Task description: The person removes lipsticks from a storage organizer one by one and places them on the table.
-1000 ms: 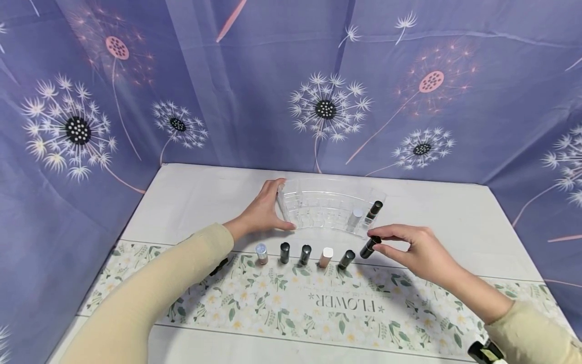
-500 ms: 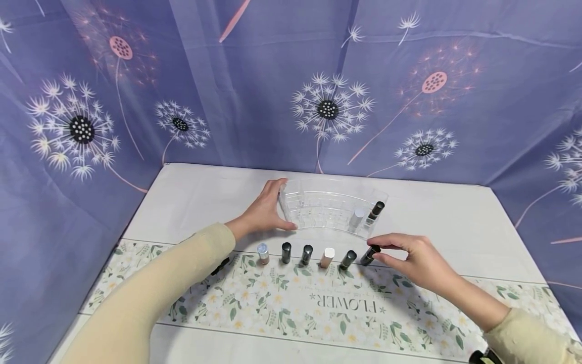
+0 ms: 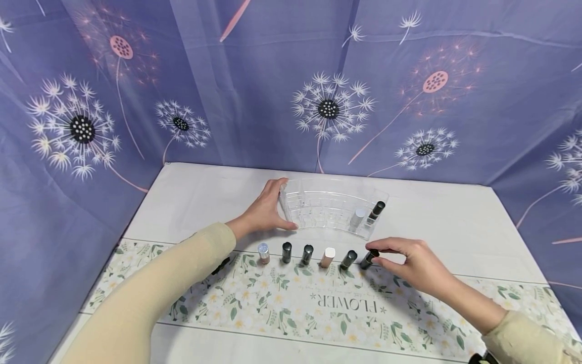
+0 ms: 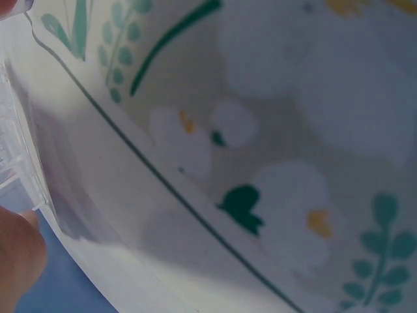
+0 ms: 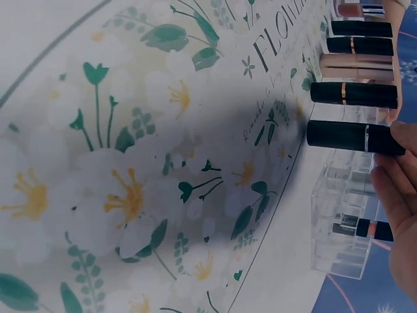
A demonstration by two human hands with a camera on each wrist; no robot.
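Note:
In the head view my left hand (image 3: 265, 208) grips the left end of a clear acrylic lipstick organizer (image 3: 320, 217), thumb at its front corner and fingers behind. Two lipsticks stand in the organizer's right end: a silver-white one (image 3: 357, 218) and a black one (image 3: 377, 209). My right hand (image 3: 419, 262) pinches the top of a black lipstick (image 3: 367, 261) between thumb and fingers. This lipstick, with a silver band in the right wrist view, stands upright at the right end of a row. Beside it is another black lipstick (image 3: 348, 260).
Leftward the row continues with a pink lipstick with a pale cap (image 3: 328, 257), two dark ones and a blue-topped one (image 3: 263, 253). They stand along the far edge of a floral runner (image 3: 291, 308) on the white table (image 3: 204, 192). A purple dandelion curtain (image 3: 254, 101) hangs behind.
My right hand has lowered the black lipstick toward me, from just before the organizer down to the row's right end. The left hand stays on the organizer.

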